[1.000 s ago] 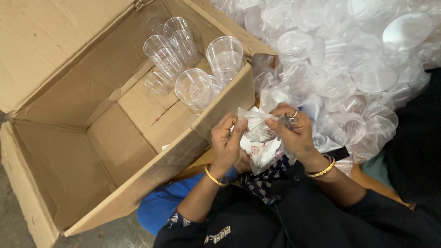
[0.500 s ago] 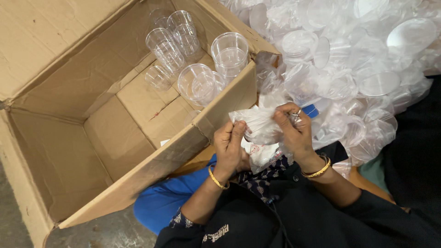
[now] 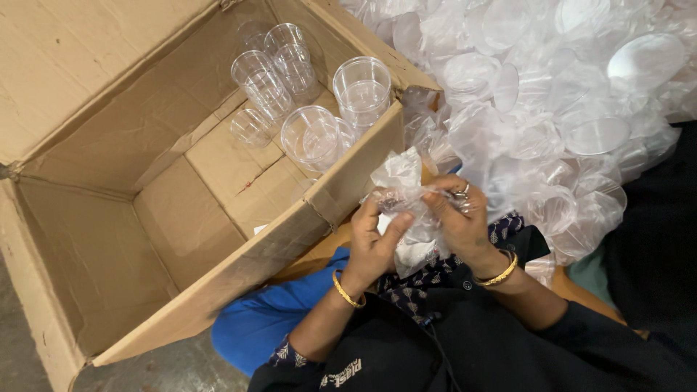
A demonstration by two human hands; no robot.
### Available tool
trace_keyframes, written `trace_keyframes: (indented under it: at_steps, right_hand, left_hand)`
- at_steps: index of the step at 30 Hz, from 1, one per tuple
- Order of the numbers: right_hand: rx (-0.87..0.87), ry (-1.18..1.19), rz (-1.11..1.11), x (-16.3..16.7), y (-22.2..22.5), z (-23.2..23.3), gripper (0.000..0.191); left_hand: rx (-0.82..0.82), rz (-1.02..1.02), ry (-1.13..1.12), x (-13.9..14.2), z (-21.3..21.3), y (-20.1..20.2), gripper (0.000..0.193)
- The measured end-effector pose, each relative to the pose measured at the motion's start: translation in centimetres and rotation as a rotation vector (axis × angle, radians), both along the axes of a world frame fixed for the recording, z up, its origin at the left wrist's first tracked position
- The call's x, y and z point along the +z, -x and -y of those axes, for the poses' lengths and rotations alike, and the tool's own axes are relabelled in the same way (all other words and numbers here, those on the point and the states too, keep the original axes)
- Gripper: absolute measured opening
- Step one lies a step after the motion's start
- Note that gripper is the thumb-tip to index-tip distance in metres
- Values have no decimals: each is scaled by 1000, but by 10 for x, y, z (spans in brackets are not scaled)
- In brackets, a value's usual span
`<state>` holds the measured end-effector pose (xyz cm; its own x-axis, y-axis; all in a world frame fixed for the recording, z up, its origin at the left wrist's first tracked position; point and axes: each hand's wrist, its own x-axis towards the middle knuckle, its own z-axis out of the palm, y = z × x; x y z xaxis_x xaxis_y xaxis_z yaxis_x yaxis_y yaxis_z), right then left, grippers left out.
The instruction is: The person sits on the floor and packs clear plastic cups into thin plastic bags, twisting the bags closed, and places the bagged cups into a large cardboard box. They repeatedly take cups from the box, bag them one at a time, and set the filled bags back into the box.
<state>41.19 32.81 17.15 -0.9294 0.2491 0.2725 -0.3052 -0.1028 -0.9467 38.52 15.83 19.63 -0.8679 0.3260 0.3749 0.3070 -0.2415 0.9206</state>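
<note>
Both my hands grip a crumpled clear plastic wrapper (image 3: 404, 190) with something round inside it, held over my lap. My left hand (image 3: 375, 241) pinches its lower left side, thumb across the front. My right hand (image 3: 457, 218), with rings and a gold bangle, holds its right side. Just left of my hands is the near wall of a big open cardboard box (image 3: 239, 261). Stacks of clear plastic cups (image 3: 312, 138) stand in the box's far corner.
A large heap of clear plastic-wrapped lids and cups (image 3: 552, 109) fills the upper right. Blue cloth (image 3: 268, 319) lies under the box edge by my knee. Grey floor (image 3: 160, 366) shows at the lower left. A dark cloth (image 3: 653, 239) lies at the right edge.
My hands have kept working the wrapper, turning and pulling it; the bundle now sits a little higher between my fingers. The box and cups have not moved.
</note>
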Motion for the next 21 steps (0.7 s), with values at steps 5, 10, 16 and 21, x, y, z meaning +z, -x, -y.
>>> trace_keyframes:
  at_steps: [5,10,16,21]
  right_hand:
    - [25,-230,-294,11,2,7,11]
    - [157,168,-6,11,1,9,9]
    - [118,-135,-156,-3,0,9,17]
    - [60,-164,-112,8,8,15,25]
  left_hand:
    - [37,31,3,-7,2,1,11]
    - [34,72,42,-6,9,3,13]
    - [-16,-60,28,7,9,2,18]
    - [-161,282,-350,-9,10,0,19]
